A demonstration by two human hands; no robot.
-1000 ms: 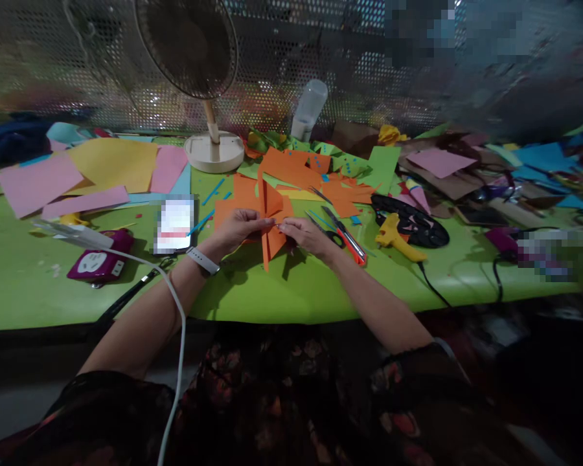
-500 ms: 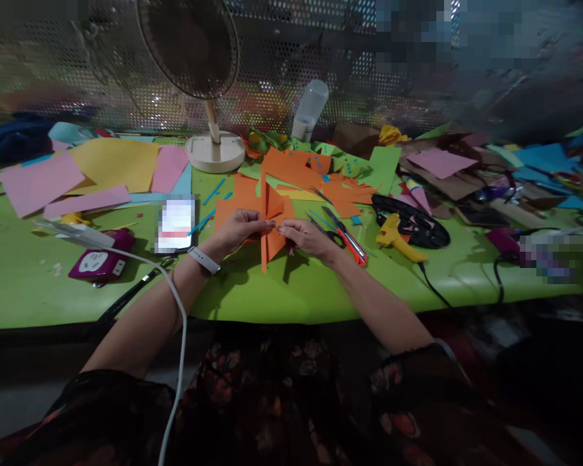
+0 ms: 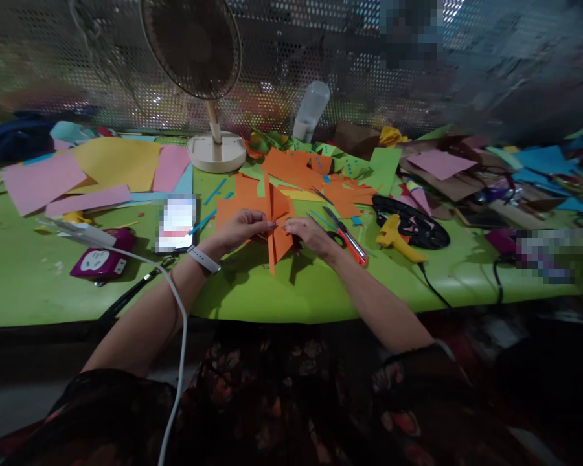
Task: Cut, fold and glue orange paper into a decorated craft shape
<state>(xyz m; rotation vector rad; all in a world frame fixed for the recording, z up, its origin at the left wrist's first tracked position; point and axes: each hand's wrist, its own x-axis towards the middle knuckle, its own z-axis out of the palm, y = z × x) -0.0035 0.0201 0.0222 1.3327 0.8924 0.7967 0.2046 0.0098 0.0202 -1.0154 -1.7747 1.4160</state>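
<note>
A folded orange paper piece (image 3: 281,204) with pointed ends stands up above the green table, held between my two hands. My left hand (image 3: 247,228) pinches its left side near the middle, thumb and finger together. From the right, my right hand (image 3: 308,234) grips the same paper with curled fingers; its fingertips are partly hidden by the folds. Behind it lie more orange paper sheets (image 3: 245,188). Black-handled scissors (image 3: 338,239) and a red utility knife (image 3: 352,244) rest just right of my right hand.
A phone (image 3: 177,223) and a purple power adapter (image 3: 104,255) with a white cable (image 3: 181,323) are at left. A white desk fan (image 3: 216,154) stands behind. To the right are a yellow glue gun (image 3: 396,239) and a black palette-like tray (image 3: 430,232). Coloured paper lies around.
The folded orange paper has turned a little and shifted slightly right, showing its folds more openly. My right hand's fingers have curled in more; my left hand stays nearly in place.
</note>
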